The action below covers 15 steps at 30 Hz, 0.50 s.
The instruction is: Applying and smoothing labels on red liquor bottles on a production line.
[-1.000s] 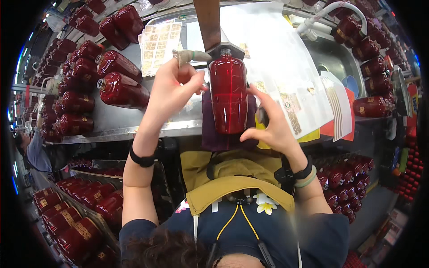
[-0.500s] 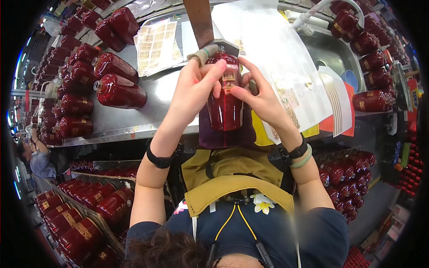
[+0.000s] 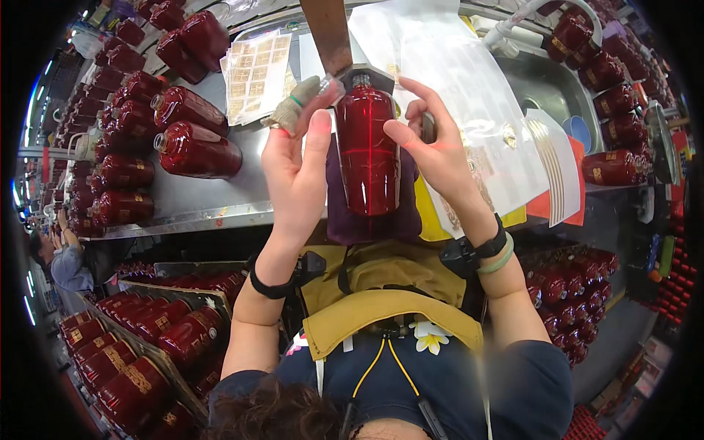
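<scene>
Bottle (image 3: 367,165): is lying on the cloth (image 3: 359,229), neck pointing away.
Glass: probably stiff, weighty, slippery, breakable; sides suiting both palms.
Left hand (image 3: 295,169): is hovering, thumb apart; cannot tell fingertips' grip.
Right hand (image 3: 444,152): thumb, forefinger standing apart; curled fingers' grip unclear.

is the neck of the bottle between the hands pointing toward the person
No, the bottle lies on a purple cloth with its neck at the far end and its base nearest the person.
</scene>
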### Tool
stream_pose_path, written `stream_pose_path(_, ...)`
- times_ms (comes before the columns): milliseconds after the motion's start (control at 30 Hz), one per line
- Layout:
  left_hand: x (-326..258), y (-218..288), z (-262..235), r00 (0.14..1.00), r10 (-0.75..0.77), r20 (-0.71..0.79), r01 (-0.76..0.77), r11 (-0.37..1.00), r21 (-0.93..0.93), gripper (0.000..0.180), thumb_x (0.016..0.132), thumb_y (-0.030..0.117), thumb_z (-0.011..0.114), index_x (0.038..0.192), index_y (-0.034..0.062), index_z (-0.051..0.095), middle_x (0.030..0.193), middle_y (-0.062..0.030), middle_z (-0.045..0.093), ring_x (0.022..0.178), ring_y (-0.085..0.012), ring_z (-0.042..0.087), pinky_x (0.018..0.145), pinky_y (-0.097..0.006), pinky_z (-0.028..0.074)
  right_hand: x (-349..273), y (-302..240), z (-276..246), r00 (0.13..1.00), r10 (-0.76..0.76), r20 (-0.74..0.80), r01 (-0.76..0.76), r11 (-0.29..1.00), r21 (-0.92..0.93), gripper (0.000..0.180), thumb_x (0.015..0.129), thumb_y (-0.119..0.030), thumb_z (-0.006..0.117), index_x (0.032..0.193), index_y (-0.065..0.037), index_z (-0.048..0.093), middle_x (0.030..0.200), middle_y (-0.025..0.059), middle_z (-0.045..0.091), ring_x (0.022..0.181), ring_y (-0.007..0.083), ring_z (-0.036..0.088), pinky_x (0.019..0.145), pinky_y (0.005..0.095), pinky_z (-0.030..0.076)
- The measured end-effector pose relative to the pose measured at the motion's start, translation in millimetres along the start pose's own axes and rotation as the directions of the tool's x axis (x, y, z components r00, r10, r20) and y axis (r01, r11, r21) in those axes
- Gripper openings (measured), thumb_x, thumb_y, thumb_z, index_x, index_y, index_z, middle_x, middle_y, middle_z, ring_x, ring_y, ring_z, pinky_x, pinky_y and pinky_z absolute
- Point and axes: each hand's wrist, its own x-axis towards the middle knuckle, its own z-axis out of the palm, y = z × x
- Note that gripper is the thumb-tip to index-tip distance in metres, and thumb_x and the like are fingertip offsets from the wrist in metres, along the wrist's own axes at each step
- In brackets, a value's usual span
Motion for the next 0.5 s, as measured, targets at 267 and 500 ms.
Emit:
stream_pose_path(267,-13,37,3,0.981,-0.013,0.192,-0.014,0.99,0.141,0.041,0.111,0.021,0.047,0.139,-0.0066,0.056,0.129,-0.0178,0.07,0.119,-0.0211,0.065,0.104,-0.035,0.047,1,-54,6,0.794,-0.597,0.118,0.589,0.706,-0.393,0.04,0.081,-0.002,0.079,0.119,-0.012,0.073,0.103,0.0068,0.061,0.085,0.0217,0.062,0.078,0.034,0.052)
stream_pose_path(500,-15,36,4,0.971,0.025,0.238,-0.026,1.0,0.002,0.05,0.11,0.022,0.048,0.151,-0.0051,0.039,0.131,-0.0208,0.066,0.118,-0.0204,0.064,0.1,-0.036,0.051,-6,-59,-16,0.915,-0.389,0.108,0.395,0.806,-0.441,0.009,0.085,-0.003,0.077,0.093,-0.005,0.073,0.089,0.0078,0.065,0.079,0.0226,0.062,0.072,0.033,0.05)
